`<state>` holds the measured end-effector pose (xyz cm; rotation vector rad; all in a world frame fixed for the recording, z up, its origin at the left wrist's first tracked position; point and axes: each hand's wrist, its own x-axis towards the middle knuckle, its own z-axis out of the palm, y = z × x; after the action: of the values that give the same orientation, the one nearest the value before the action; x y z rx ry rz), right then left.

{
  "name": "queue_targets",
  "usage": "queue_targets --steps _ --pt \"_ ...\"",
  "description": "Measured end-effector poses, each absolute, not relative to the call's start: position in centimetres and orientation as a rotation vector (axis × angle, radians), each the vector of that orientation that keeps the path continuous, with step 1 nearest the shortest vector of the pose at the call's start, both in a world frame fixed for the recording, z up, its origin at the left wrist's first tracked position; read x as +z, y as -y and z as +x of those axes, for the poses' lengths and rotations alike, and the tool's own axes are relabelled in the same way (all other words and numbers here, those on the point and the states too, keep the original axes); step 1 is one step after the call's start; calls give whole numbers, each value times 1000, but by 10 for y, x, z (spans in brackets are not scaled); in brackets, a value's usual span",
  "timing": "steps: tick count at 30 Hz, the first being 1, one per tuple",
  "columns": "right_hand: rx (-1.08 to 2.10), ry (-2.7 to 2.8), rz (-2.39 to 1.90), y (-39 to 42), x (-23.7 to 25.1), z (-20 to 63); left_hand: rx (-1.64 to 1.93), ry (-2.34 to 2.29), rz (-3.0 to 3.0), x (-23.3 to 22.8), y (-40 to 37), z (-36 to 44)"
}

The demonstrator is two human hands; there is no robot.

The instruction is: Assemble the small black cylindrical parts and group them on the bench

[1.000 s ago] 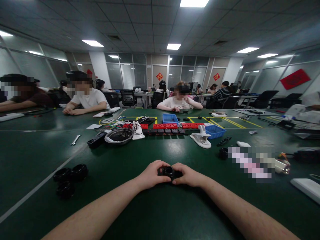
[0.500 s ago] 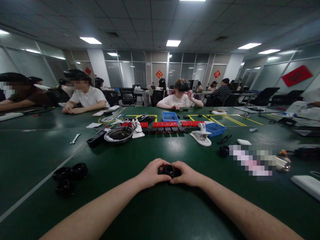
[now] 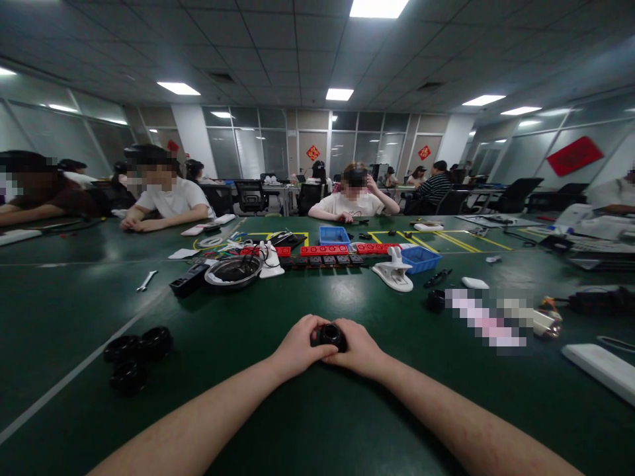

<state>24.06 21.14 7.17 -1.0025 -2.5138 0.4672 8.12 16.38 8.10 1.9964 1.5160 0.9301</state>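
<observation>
Nothing here can be read. Two red diamond signs point(image 3: 313, 153) point(image 3: 424, 152) hang on the glass partitions at the far end, and a larger red banner point(image 3: 574, 155) hangs on the wall at the right; whatever characters they carry are too small and blurred to make out.

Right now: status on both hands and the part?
Left hand and right hand both closed around small black round part, just above green table. Three black rings lie far left. Nothing between.
</observation>
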Motion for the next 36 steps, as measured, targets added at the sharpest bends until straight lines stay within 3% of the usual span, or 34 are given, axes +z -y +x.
queue_targets --steps 9,36 --pt "968 2565 -631 -229 78 257 900 -1325 1961 80 -168 74" --pt "1101 2465 -763 -230 74 253 871 -1312 1937 82 -168 73"
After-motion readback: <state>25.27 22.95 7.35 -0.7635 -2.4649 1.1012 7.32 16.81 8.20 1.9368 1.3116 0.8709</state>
